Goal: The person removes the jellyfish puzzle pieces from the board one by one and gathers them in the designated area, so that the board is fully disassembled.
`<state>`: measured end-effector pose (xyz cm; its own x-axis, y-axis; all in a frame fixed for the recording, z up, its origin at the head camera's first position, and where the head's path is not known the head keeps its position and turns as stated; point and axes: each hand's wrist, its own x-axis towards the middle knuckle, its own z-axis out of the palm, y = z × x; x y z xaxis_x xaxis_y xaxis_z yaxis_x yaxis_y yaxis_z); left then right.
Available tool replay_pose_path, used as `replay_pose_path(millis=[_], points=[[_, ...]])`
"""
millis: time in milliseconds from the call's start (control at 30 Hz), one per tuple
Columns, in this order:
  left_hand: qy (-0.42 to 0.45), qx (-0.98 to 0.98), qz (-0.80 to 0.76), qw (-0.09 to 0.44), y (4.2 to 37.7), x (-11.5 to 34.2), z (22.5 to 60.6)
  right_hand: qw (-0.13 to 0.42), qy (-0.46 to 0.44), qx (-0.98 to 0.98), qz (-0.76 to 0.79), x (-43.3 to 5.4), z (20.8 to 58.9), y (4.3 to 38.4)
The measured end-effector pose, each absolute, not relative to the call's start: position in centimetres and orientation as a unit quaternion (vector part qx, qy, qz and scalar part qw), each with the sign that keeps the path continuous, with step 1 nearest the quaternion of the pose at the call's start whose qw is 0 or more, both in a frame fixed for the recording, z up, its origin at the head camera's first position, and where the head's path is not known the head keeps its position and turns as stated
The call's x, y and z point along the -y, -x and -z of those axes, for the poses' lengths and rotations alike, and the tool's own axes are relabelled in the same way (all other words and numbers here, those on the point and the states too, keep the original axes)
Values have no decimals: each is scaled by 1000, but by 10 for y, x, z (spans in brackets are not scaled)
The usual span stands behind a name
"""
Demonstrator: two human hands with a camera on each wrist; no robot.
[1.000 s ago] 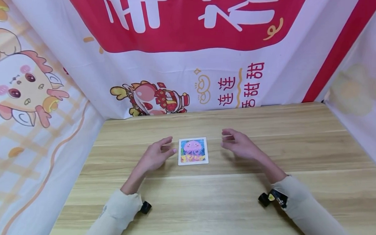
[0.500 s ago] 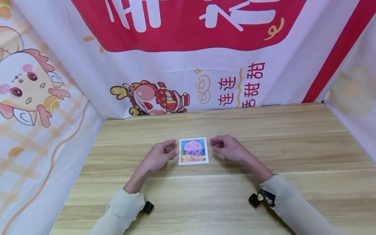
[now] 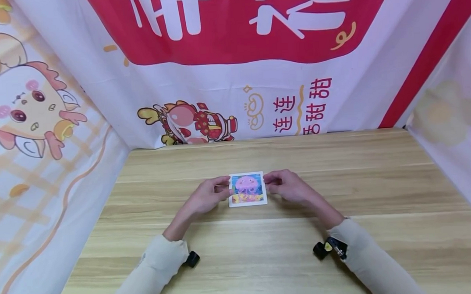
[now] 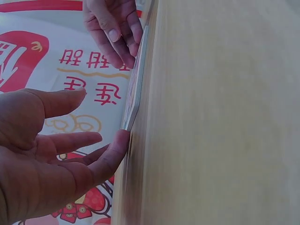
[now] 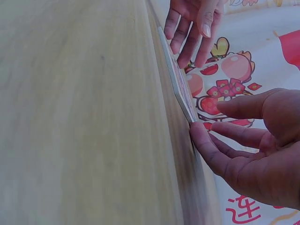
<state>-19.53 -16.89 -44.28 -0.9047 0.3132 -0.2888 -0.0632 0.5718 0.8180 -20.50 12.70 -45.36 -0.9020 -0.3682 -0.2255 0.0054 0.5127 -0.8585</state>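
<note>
A square picture card with a pink jellyfish and a white border lies face up on the wooden table. At its left edge is my left hand, a fingertip against the side of the card in the left wrist view. My right hand is at the opposite edge; there too a lower fingertip meets the card's near corner in the right wrist view. Both thumbs stand apart from the other fingers, above the card's level. Seen edge-on, the card is thin but stiff.
The wooden table runs up to a printed cloth backdrop at the back. More printed cloth hangs at the left, and a pale curtain at the right. A small black camera sits on each wrist.
My right hand came in from the right to the card's edge. My left hand then moved right against the other edge, and the card slid slightly right between them.
</note>
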Motion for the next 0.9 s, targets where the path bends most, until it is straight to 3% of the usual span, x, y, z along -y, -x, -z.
replay_pose_path(millis=[900], points=[[-129,-862,-436,222,195,121,441,208,98,-863,450,-177,446,195]])
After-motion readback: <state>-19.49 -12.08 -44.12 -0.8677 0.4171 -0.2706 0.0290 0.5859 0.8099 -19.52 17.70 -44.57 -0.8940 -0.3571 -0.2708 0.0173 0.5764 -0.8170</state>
